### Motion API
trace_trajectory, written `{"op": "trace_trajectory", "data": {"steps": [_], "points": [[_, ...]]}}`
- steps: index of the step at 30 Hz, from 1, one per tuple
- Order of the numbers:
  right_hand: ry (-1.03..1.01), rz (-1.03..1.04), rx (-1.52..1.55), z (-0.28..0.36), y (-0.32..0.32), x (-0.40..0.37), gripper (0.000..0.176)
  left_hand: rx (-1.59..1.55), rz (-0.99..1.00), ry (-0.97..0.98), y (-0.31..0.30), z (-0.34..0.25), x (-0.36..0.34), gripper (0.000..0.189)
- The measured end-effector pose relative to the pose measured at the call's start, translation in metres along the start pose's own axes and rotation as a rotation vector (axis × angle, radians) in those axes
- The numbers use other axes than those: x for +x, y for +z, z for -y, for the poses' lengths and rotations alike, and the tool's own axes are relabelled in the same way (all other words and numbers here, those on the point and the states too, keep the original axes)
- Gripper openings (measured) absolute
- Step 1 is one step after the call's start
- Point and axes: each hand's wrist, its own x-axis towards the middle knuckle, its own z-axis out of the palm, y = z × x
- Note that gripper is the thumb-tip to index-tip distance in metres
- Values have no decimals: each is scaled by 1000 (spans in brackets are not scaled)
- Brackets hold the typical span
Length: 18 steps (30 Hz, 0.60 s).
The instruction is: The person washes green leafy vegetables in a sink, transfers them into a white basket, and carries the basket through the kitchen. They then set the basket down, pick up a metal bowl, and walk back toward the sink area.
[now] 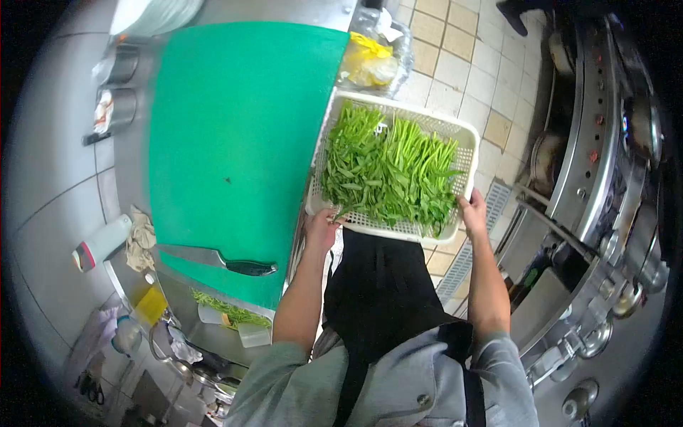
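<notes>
A white perforated plastic basket [466, 142] is held level in front of my apron, beside the cutting board. Bunches of leafy green vegetable [391, 171] with long stems fill it. My left hand [324, 228] grips the basket's near left corner, fingers partly hidden behind the rim. On the near right side my right hand [473, 212] is closed on the rim. To the left lies the large green cutting board [242, 135]. A kitchen knife [217, 260] with a black handle rests flat near the board's close edge, apart from both hands.
A sink [192, 302] with green stems and plastic containers adjoins the board's near end. Plastic bags [373, 60] hang at the far right corner. A stove [590, 128] with pans lines the right side, across a tiled floor [455, 60]. Someone's foot [512, 16] shows at the top.
</notes>
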Motion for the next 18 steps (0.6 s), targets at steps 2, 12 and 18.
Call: {"op": "trace_trajectory", "data": {"steps": [2, 12, 18], "points": [[-45, -61, 156, 10, -4, -14, 42, 59, 20, 22, 6, -2, -10, 42], [-106, -217, 117, -25, -156, -26, 37, 264, 87, 187, 92, 13, -125, 51], [-208, 39, -14, -25, -216, 46, 38, 233, 65, 421, 105, 35, -179, 48]]}}
